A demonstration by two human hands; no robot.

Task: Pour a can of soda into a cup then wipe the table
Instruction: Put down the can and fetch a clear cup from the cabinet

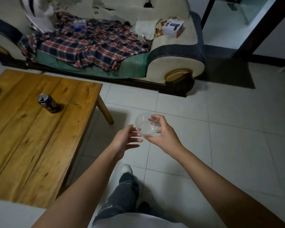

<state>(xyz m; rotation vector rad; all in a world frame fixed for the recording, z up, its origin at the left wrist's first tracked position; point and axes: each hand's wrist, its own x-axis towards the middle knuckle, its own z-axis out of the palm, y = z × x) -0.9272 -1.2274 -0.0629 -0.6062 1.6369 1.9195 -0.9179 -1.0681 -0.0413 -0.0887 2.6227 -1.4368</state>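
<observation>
The right hand (161, 132) holds a clear plastic cup (146, 125) in the air above the tiled floor (220, 129), its fingers curled round the far rim and its thumb under the near side. The cup is tilted, with the mouth turned toward the person, so it looks empty; I think this is only a carrying grip. The left hand (125, 140) is released, with fingers spread, just beside the cup at its 8 o'clock, and the fingertips are near the wall of the cup or perhaps touch it; I cannot tell which. It seems ready to steady or take the cup.

The soda can (48, 102) stands upright on the wooden worktop (31, 145), at 10 o'clock from the hands and well apart from them. Its tab end looks already opened. In my judgement the cup must first go on the worktop near the can, so the pouring is not yet begun. A sofa (176, 66) with a plaid blanket (89, 41) stands at 12 o'clock.
</observation>
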